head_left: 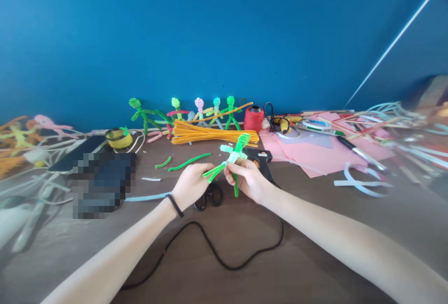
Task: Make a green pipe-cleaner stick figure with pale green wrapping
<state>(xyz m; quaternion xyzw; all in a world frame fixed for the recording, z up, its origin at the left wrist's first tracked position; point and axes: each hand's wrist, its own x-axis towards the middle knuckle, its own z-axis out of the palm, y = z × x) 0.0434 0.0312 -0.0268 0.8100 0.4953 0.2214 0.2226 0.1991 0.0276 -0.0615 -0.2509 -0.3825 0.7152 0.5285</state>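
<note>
A green and white pipe-cleaner figure (241, 142) is held above the table between my two hands. My right hand (247, 178) pinches it at the pale wrapped middle, with a green strand hanging below the fingers. At its lower left, two green pipe-cleaner ends (214, 172) stick out toward my left hand (192, 181), whose thumb and fingers close on them. A black band circles my left wrist. Beneath the hands lie black-handled scissors (209, 197), their blades hidden. A loose green pipe cleaner (189, 161) and a shorter green piece (163, 162) rest left of the figure.
Several finished pipe-cleaner figures (230, 113) lean along the blue wall. An orange pipe-cleaner bundle (210, 133) lies before them. A black glue gun (264, 159) trails its cord (224, 263) across the front. Pink paper (308, 154) is at right; a dark phone (79, 153) at left.
</note>
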